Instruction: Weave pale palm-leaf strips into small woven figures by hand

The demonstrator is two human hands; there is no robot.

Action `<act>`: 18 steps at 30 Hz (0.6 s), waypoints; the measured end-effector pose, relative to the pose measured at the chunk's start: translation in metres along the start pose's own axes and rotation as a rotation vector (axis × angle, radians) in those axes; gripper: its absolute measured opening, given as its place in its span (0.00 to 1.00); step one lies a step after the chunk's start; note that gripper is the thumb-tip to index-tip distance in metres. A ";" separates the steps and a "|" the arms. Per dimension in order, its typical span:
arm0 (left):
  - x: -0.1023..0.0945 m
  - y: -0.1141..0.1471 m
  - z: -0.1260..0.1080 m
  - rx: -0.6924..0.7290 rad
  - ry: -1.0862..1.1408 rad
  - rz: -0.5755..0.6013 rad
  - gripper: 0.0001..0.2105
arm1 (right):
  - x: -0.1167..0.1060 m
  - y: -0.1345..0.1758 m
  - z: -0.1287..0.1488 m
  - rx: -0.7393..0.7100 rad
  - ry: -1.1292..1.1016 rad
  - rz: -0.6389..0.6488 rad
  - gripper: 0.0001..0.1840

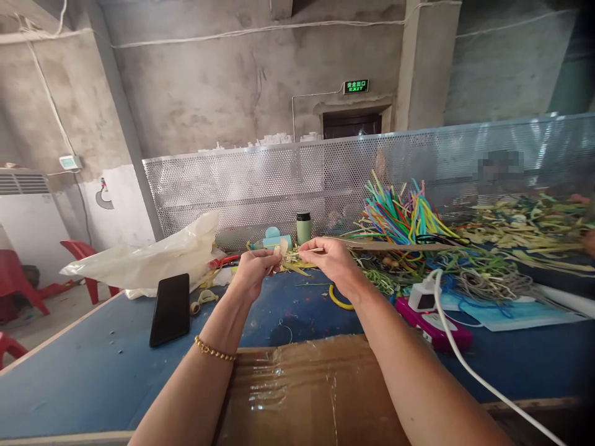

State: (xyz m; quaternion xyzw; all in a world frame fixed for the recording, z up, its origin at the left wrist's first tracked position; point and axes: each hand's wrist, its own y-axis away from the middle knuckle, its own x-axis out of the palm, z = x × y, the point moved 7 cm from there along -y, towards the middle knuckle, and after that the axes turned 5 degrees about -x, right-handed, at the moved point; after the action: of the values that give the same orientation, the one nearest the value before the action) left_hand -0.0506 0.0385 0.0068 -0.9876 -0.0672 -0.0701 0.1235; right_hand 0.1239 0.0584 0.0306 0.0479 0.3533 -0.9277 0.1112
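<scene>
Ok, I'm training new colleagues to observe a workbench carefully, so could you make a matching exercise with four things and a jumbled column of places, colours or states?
Column one:
1. phone
2. lidded bottle
3. pale strip
4. beaded bracelet

Column two:
A. pinched in the left hand
B. gold, around a wrist
C. standing in front of the perforated panel
D. lying on the blue tabletop, screen dark

Right pairs: 1-D, 2-C, 3-A, 4-B
</scene>
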 end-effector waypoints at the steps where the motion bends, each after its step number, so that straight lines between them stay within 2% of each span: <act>1: 0.002 0.001 0.001 -0.016 0.026 0.016 0.08 | 0.002 0.000 -0.001 0.026 -0.074 0.007 0.12; 6: 0.015 0.005 0.006 -0.084 0.140 0.092 0.07 | 0.016 0.000 -0.002 0.041 -0.291 0.042 0.15; 11: 0.019 0.006 0.013 -0.180 0.265 0.159 0.04 | 0.016 -0.001 -0.005 0.016 -0.286 0.009 0.12; 18: 0.020 0.004 0.015 -0.262 0.374 0.202 0.02 | 0.016 0.000 0.002 -0.044 -0.275 0.072 0.10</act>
State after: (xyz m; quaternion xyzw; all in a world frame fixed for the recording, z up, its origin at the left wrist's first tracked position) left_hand -0.0289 0.0406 -0.0059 -0.9667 0.0656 -0.2470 0.0113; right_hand 0.1085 0.0547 0.0297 -0.0694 0.3531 -0.9129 0.1926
